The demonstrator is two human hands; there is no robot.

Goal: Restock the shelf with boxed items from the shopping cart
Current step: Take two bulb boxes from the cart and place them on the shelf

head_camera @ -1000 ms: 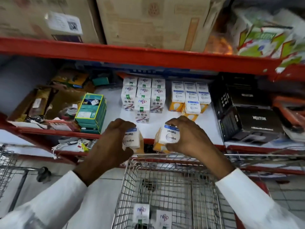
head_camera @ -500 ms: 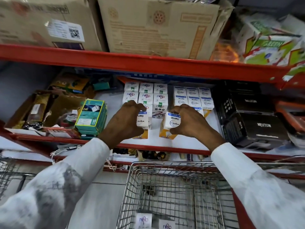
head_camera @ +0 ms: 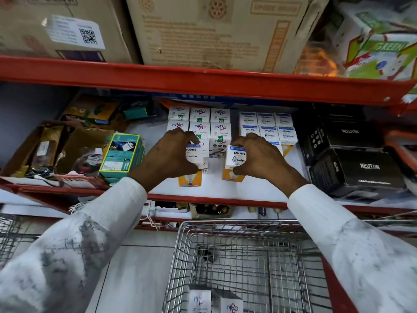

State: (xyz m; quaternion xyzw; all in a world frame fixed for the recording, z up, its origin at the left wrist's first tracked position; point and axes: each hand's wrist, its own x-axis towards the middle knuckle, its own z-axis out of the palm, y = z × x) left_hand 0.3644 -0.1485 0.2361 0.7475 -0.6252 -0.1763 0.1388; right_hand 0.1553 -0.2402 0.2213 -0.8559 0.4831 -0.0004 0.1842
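**Two bulb boxes held on the shelf**

The left hand [head_camera: 167, 158] clasps one box [head_camera: 195, 159]; the right hand [head_camera: 259, 158] clasps another box [head_camera: 235, 159]. Both stand on the shelf [head_camera: 225, 188], long axes running front to back, orange ends toward the cart [head_camera: 243, 256], just before the stacked rows.

Head camera looks forward and down, close to the shelf [head_camera: 216, 196].
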